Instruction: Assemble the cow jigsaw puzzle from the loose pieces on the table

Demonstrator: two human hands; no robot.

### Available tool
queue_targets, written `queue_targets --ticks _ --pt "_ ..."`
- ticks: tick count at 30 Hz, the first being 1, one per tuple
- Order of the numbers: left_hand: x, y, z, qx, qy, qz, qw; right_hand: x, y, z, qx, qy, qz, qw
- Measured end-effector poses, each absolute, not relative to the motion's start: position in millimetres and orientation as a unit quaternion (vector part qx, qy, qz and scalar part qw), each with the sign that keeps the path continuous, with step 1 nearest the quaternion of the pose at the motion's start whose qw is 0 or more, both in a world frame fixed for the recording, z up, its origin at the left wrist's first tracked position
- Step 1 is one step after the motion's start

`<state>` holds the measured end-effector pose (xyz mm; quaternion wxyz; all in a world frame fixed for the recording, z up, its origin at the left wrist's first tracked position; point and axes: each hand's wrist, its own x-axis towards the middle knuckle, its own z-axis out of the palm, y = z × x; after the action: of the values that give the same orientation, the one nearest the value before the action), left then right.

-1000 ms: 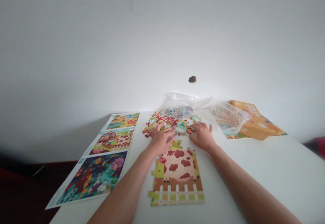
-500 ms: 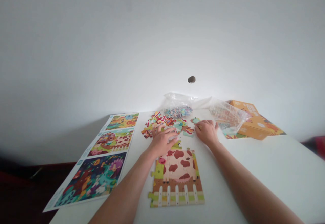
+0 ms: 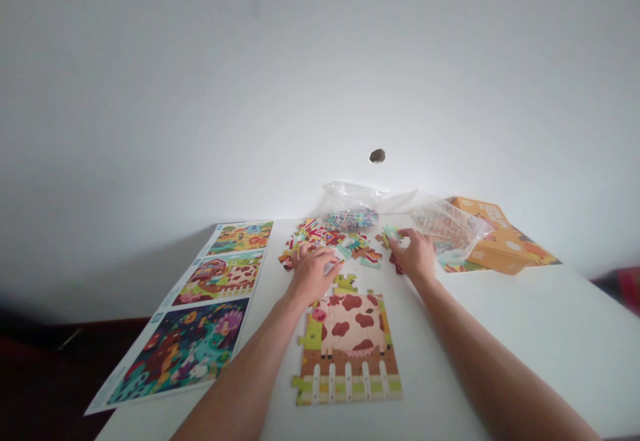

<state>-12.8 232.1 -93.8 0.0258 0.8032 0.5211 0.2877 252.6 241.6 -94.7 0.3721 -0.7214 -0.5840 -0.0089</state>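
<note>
My right hand (image 3: 417, 255) pinches a pale green and teal puzzle piece (image 3: 391, 235) between thumb and fingers, just right of the loose pile. Beneath that hand lies a dark red piece (image 3: 395, 264), partly covered. My left hand (image 3: 313, 273) rests over the left front of the puzzle piece pile (image 3: 345, 241), its fingers bent but apart from the thumb, with nothing visible held. Nearer me lies a joined puzzle section (image 3: 350, 354) showing a spotted cow above a white fence. A green piece (image 3: 346, 283) sticks up from its top edge.
A printed sheet with three pictures (image 3: 240, 277) lies along the left of the white table (image 3: 500, 334). Behind the pile are clear plastic bags (image 3: 350, 201) with more pieces. At the back right an orange box (image 3: 493, 234) sits on a colourful sheet, against the wall side.
My right hand has lifted slightly and turned, now showing the green-teal piece in its grip. My left hand has shifted a little left and its fingers have drawn in.
</note>
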Motion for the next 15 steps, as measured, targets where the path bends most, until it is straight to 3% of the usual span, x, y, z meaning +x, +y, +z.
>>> queue_targets --ticks 3,7,15 --pt "-12.5 232.9 -96.5 0.815 0.493 0.304 0.028 237.3 234.5 -95.5 -0.589 -0.704 0.034 0.395" --pt "-11.1 232.7 -99.2 0.851 0.445 0.274 0.037 212.5 224.0 -97.5 -0.504 -0.807 0.069 0.3" --pt "-14.0 239.1 -100.7 0.819 0.491 0.294 0.048 225.6 230.0 -97.8 -0.692 -0.683 0.033 0.232"
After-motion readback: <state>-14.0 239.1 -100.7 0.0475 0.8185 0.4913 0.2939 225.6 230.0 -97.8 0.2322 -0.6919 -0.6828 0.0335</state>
